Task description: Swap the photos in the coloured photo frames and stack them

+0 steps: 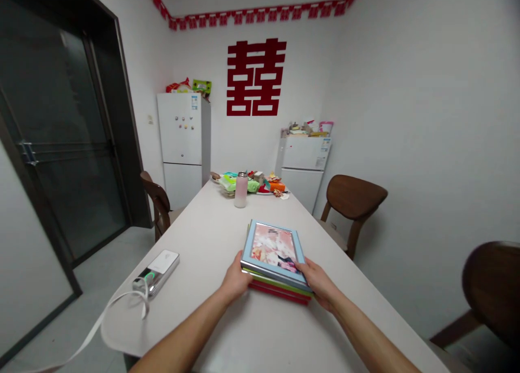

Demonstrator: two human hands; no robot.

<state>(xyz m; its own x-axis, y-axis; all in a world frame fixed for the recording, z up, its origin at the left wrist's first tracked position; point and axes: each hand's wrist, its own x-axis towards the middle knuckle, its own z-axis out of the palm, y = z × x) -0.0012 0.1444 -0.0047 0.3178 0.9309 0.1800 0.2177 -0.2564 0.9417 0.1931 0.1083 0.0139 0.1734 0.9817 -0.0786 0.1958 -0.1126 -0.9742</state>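
A light blue photo frame [257,259] with a pinkish picture lies on top of a stack on the table. Beneath it show the edges of a green frame [264,278] and red frames [280,294]. My left hand [236,280] grips the left near corner of the stack, its fingertips hidden behind the edge. On the opposite side, my right hand [319,282] has its thumb over the blue border and its other fingers out of sight under or beside the stack. Whether the stack is resting or slightly raised I cannot tell.
The long white table [195,237] bears a power bank [162,267] with a white strap at left, a pink bottle [241,190] and piled packets [254,184] at the far end. Wooden chairs [355,197] flank it. Two white fridges [181,129] stand behind.
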